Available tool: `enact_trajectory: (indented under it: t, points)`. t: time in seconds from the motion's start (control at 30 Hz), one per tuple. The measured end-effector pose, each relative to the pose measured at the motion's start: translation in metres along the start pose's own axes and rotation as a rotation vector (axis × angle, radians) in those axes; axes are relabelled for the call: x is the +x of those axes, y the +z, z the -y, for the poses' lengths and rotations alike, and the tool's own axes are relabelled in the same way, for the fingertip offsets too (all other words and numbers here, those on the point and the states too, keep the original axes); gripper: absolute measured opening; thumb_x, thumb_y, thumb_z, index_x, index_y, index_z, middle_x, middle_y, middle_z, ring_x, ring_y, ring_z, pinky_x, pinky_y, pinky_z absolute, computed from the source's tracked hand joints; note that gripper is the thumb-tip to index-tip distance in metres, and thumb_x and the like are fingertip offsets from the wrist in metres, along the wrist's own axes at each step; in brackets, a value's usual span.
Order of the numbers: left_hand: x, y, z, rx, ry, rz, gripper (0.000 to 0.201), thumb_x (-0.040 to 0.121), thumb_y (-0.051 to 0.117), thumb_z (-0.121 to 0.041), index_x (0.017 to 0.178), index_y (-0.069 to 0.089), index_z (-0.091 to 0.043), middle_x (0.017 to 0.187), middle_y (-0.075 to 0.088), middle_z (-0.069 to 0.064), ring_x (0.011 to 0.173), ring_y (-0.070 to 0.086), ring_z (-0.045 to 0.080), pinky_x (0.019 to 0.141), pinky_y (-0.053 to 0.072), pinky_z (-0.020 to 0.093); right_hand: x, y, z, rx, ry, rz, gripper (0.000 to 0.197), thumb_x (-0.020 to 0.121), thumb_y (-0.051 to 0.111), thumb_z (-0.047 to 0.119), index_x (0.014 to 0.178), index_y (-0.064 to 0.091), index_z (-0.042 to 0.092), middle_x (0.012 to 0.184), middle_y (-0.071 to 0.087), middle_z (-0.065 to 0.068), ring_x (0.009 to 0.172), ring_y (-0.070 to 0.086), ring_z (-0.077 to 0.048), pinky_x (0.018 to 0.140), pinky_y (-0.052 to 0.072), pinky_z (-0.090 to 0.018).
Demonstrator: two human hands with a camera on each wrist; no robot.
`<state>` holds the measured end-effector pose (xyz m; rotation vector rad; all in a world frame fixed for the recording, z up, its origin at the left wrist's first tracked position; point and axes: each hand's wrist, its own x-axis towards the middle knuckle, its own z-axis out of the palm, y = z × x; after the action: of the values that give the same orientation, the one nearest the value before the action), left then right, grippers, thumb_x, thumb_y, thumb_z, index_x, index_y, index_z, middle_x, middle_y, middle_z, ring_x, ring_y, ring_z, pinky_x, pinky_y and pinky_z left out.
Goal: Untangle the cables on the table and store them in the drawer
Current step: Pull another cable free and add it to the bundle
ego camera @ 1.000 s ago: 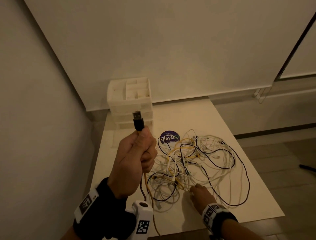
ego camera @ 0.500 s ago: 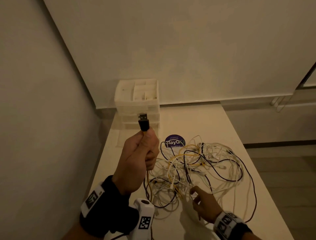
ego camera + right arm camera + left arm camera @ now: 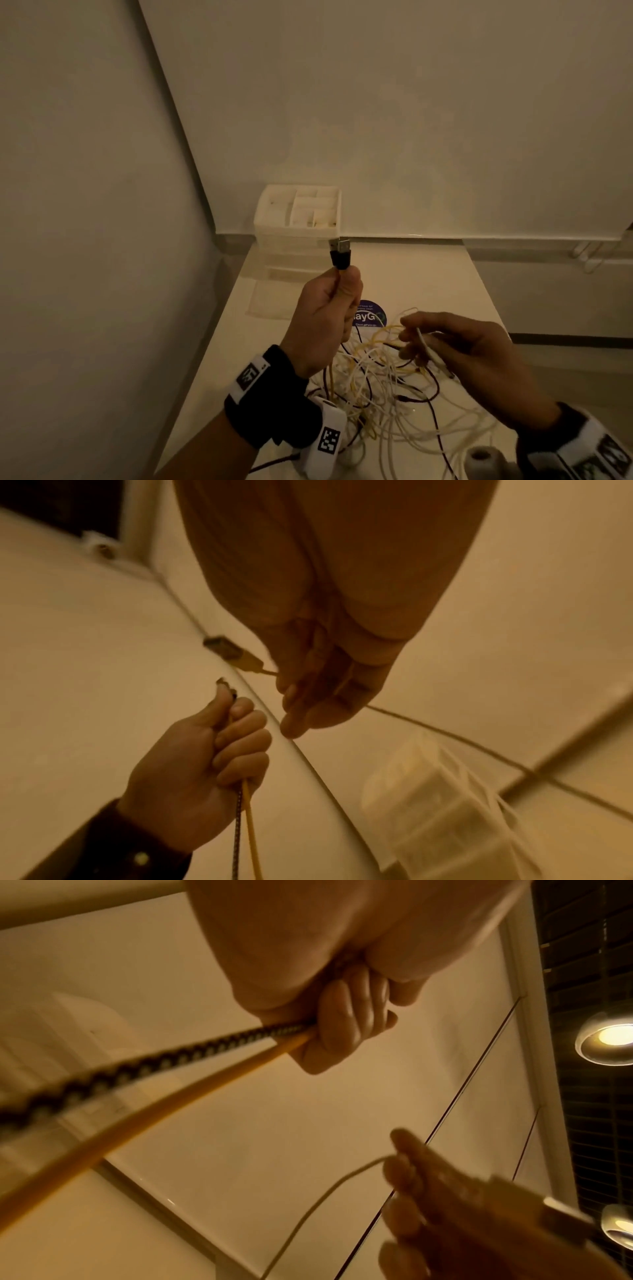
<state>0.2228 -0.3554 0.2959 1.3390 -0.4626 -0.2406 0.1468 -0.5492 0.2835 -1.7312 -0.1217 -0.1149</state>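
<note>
My left hand (image 3: pixel 339 286) is raised over the table in a fist. It grips a black braided USB cable (image 3: pixel 340 256) with the plug sticking up, and a yellow cable (image 3: pixel 171 1096) runs through the same fist. My right hand (image 3: pixel 412 337) hovers to its right above the tangle of cables (image 3: pixel 387 390), pinching a thin white cable (image 3: pixel 426 346). In the right wrist view that cable's plug (image 3: pixel 232 653) juts out beyond the fingers. The white drawer unit (image 3: pixel 298 219) stands at the table's far left corner, its divided top tray open.
A round purple sticker (image 3: pixel 371 313) lies on the table (image 3: pixel 428 281) behind the tangle. Walls close in on the left and far sides. A flat translucent sheet (image 3: pixel 270 298) lies in front of the drawer unit. The floor drops away on the right.
My right hand has left the table's front edge and risen toward my left hand, bringing a white cable end up with it. The left hand keeps holding the black plug upright.
</note>
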Motion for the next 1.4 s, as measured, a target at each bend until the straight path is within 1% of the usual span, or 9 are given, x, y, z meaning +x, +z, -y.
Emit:
enact_trajectory:
  t: [0.17,0.23,0.37,0.57,0.73,0.83,1.23,1.3,1.4]
  points:
    - [0.003,0.001,0.001,0.011,0.020,0.000,0.040,0.092,0.043,-0.044,0.071,0.034,-0.011,0.052,0.026,-0.006,0.041,0.019,0.008,0.038,0.021,0.018,0.020,0.024,0.015,-0.309,-0.332,-0.172,0.012,0.090,0.057,0.035,0.091,0.069,0.036,0.088,0.065,0.007,0.084,0.065,-0.011,0.072,0.049,-0.015]
    - [0.003,0.001,0.001,0.015,0.027,-0.020,0.040,0.092,0.042,-0.044,0.072,0.035,-0.011,0.054,0.026,-0.005,0.042,0.019,0.008,0.038,0.021,0.018,0.029,0.037,0.017,-0.222,-0.312,-0.231,0.015,0.093,0.051,0.033,0.090,0.064,0.028,0.091,0.062,0.007,0.090,0.062,-0.010,0.073,0.049,-0.016]
    - [0.005,0.002,-0.001,0.088,0.079,-0.063,0.037,0.094,0.044,-0.045,0.083,0.049,-0.010,0.053,0.040,-0.009,0.039,0.032,0.005,0.039,0.030,0.016,0.039,0.063,0.029,-0.124,-0.197,-0.131,0.019,0.098,0.047,0.018,0.087,0.063,0.017,0.065,0.062,-0.004,0.055,0.059,-0.015,0.054,0.050,-0.027]
    - [0.008,0.001,0.000,0.163,0.090,-0.115,0.026,0.098,0.050,-0.033,0.082,0.057,-0.014,0.058,0.053,-0.011,0.046,0.050,0.003,0.046,0.040,0.013,0.042,0.084,0.026,-0.296,-0.257,-0.224,0.021,0.095,0.054,0.020,0.078,0.065,0.024,0.057,0.060,0.021,0.051,0.057,0.001,0.051,0.038,-0.008]
    - [0.012,-0.005,0.008,0.278,0.125,-0.156,0.045,0.100,0.037,-0.042,0.087,0.061,-0.006,0.070,0.062,0.003,0.066,0.062,0.015,0.063,0.052,0.030,0.037,0.087,0.018,-0.438,-0.327,-0.281,0.033,0.091,0.060,0.021,0.116,0.062,0.042,0.066,0.065,0.021,0.058,0.062,-0.005,0.055,0.049,-0.015]
    - [0.017,-0.008,0.010,0.308,0.181,-0.222,0.049,0.101,0.031,-0.039,0.088,0.063,-0.004,0.071,0.062,-0.006,0.058,0.055,0.001,0.058,0.043,0.016,0.033,0.089,0.009,-0.482,-0.342,-0.291,0.044,0.091,0.063,0.019,0.127,0.053,0.043,0.073,0.067,0.022,0.063,0.063,0.000,0.060,0.049,-0.012]
    - [0.045,-0.066,-0.038,-0.073,0.345,-0.335,0.043,0.102,0.025,-0.041,0.069,0.041,-0.018,0.053,0.036,-0.004,0.042,0.038,0.015,0.044,0.043,0.030,0.027,0.056,-0.099,-0.389,0.054,-0.093,0.021,0.097,0.051,0.023,0.081,0.064,0.026,0.071,0.059,-0.004,0.060,0.054,-0.011,0.059,0.044,-0.030]
    - [0.041,-0.065,-0.037,0.043,0.293,-0.283,0.042,0.102,0.028,-0.042,0.068,0.042,-0.022,0.052,0.033,-0.009,0.041,0.026,0.009,0.040,0.026,0.021,0.028,0.054,-0.104,-0.388,0.103,-0.114,0.025,0.097,0.053,0.024,0.073,0.062,0.024,0.065,0.057,-0.008,0.054,0.048,-0.010,0.056,0.039,-0.027]
    - [0.027,-0.049,-0.017,0.414,0.267,-0.166,0.032,0.097,0.043,-0.046,0.083,0.062,-0.024,0.057,0.053,-0.008,0.047,0.038,0.008,0.044,0.036,0.026,0.033,0.053,-0.082,-0.299,0.102,-0.165,0.033,0.095,0.056,0.018,0.062,0.057,0.014,0.051,0.050,0.006,0.049,0.041,-0.002,0.053,0.033,-0.017]
